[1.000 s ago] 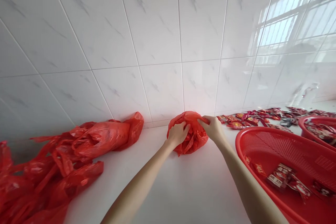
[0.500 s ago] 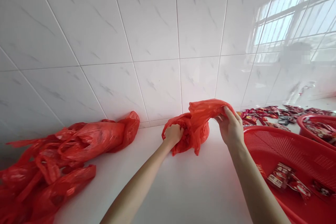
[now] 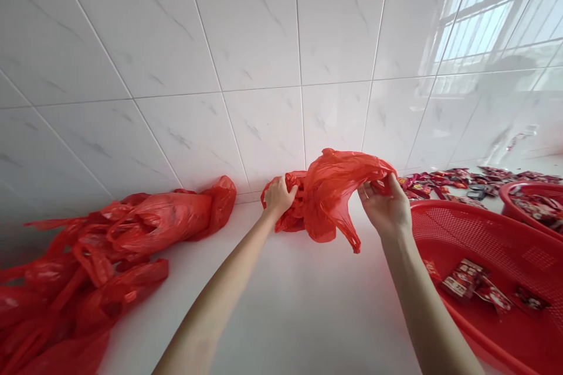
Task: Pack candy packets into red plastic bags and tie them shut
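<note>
A thin red plastic bag [image 3: 336, 190] stretches between my two hands above the white table. My left hand [image 3: 281, 195] is closed around its bunched left part, close to the tiled wall. The bag's right end is pinched by the fingers of my right hand [image 3: 389, 205], which is turned partly palm up. A loose corner of the bag hangs down between the hands. Just right of my right hand is the rim of a large red plastic basket [image 3: 444, 220].
More red plastic bags [image 3: 162, 220] lie heaped on the left. Small printed packets [image 3: 466, 281] rest in the large basket. Further packets [image 3: 448, 179] are scattered along the wall, beside a smaller red basket [image 3: 510, 196] holding packets. A white tiled wall [image 3: 259, 129] rises behind the table.
The red bag is drawn out further between my hands and has opened wider. My left hand has shifted slightly left and up, still gripping the bunched part.
</note>
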Demonstrator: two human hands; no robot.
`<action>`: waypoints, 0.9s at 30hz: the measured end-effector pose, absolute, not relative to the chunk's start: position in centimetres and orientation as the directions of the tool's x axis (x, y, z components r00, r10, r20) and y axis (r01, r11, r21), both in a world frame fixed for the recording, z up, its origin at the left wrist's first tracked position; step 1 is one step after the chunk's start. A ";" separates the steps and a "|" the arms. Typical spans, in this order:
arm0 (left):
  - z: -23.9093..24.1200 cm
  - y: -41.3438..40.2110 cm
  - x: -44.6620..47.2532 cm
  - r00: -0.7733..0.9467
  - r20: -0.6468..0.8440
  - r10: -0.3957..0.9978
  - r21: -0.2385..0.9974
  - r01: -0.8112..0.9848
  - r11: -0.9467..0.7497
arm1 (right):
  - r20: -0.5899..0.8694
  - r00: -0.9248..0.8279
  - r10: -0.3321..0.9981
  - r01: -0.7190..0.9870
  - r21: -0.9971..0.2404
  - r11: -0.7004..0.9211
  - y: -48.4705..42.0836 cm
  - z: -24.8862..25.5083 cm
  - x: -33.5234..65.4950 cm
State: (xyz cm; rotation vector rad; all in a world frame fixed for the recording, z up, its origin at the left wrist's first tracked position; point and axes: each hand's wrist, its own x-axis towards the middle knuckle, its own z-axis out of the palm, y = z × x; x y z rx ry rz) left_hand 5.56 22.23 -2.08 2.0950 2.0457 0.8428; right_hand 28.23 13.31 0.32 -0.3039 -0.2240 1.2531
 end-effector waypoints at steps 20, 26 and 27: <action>-6.0 12.5 11.3 0.399 0.201 0.895 0.979 -0.053 -0.196 | 0.139 -0.078 0.987 -0.948 -0.317 -0.031 11.0 0.1 28.5; -5.9 11.9 11.2 0.478 0.197 0.856 0.978 -0.036 -0.205 | 0.185 -0.001 0.983 -0.969 -0.245 0.045 10.7 0.8 28.9; -5.9 11.8 11.0 0.455 0.201 0.868 0.976 -0.014 -0.218 | 0.182 0.029 0.983 -0.970 -0.231 0.071 10.6 1.0 29.0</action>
